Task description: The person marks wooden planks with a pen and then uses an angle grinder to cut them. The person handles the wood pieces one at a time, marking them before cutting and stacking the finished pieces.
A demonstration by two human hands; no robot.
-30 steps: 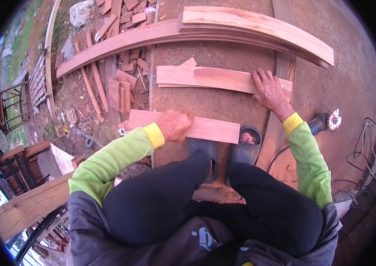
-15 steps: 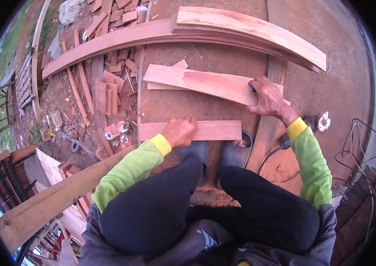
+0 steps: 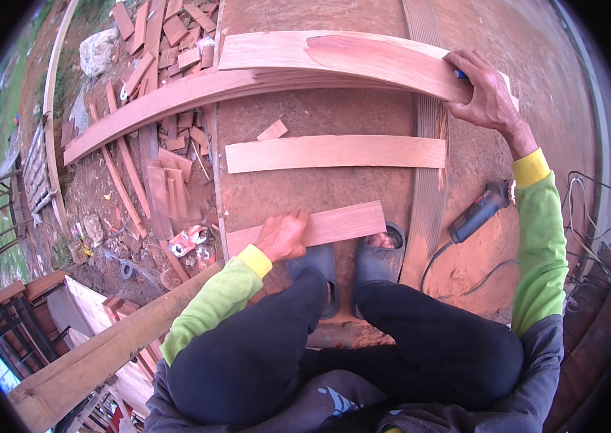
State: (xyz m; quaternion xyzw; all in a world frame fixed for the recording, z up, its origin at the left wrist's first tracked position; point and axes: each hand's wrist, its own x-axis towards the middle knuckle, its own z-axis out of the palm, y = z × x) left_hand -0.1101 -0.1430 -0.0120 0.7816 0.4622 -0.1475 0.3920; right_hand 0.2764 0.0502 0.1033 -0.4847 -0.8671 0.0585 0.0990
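Observation:
My left hand (image 3: pixel 282 234) grips a short reddish board (image 3: pixel 343 221) just in front of my sandaled feet. Up at the right, my right hand (image 3: pixel 484 97) is closed on the right end of a pale plank with a darker reddish patch (image 3: pixel 369 56), with a small blue object (image 3: pixel 460 73) showing under its fingers. This plank is over a stack of long boards (image 3: pixel 176 95). A single pale plank (image 3: pixel 334 152) lies between the stack and the short board, a small wooden offcut (image 3: pixel 271 130) just behind it.
An angle grinder (image 3: pixel 478 211) and cables (image 3: pixel 581 202) lie at the right. At the left are scattered wood offcuts (image 3: pixel 176 32), a rock (image 3: pixel 98 52) and crumpled wrappers (image 3: pixel 191 238). A long beam (image 3: pixel 103 346) runs along my left side, beside dark metal frames (image 3: pixel 10 325).
My right hand has lifted the upper middle plank forward over the long stack, uncovering the plank beneath. My left hand has drawn slightly back, and the short board's right end now angles upward.

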